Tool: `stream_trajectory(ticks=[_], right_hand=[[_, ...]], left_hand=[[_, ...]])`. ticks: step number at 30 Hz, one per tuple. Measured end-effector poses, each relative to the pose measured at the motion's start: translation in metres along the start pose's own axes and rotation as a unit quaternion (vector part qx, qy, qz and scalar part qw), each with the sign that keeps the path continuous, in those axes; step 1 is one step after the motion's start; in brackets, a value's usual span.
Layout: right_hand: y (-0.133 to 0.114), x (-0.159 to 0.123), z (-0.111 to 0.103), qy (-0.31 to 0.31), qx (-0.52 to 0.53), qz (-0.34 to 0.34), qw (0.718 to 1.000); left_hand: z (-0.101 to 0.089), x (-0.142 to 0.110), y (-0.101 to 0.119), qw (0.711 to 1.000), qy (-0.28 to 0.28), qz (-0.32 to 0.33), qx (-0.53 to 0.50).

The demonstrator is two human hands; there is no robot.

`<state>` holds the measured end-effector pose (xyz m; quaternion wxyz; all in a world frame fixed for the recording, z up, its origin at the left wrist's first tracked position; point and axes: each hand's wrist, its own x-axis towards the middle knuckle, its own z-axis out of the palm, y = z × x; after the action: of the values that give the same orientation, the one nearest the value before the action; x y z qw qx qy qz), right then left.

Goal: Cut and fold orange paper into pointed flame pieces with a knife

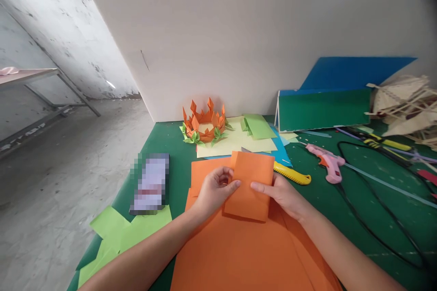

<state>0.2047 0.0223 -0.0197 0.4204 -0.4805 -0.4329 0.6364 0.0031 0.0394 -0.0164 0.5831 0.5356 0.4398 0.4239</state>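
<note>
Between my two hands is a folded piece of orange paper (251, 200), raised a little over larger orange sheets (232, 259). My left hand (218, 188) pinches its left edge, thumb in front and fingers curled behind. On the opposite edge, my right hand (282, 193) grips with the thumb across the front; its fingers are mostly hidden by the paper. A yellow utility knife (293, 173) lies just beyond my right hand. Behind the paper stands an orange folded-paper crown (205, 122) with green paper leaves around its base.
A pink glue gun (326, 161) with a black cord lies to the right. On the left are a phone (150, 184) and green paper pieces (136, 232). A white board (218, 54) closes off the back of the green table (368, 218); blue and green boards (324, 111) lean there.
</note>
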Motion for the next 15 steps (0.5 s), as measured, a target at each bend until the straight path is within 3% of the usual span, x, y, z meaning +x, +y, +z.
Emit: stream_trajectory(ticks=[5,15], right_hand=[[0.0033,0.0027,-0.0006,0.013,0.016,0.013,1.0],[0.0048,0.0019,0.0017,0.043,0.007,0.014,0.999]], left_hand=[[-0.0041,0.0022,-0.0031,0.999,0.035,-0.005,-0.014],[-0.0022,0.0019,0.0036,0.999,0.037,-0.028,-0.009]])
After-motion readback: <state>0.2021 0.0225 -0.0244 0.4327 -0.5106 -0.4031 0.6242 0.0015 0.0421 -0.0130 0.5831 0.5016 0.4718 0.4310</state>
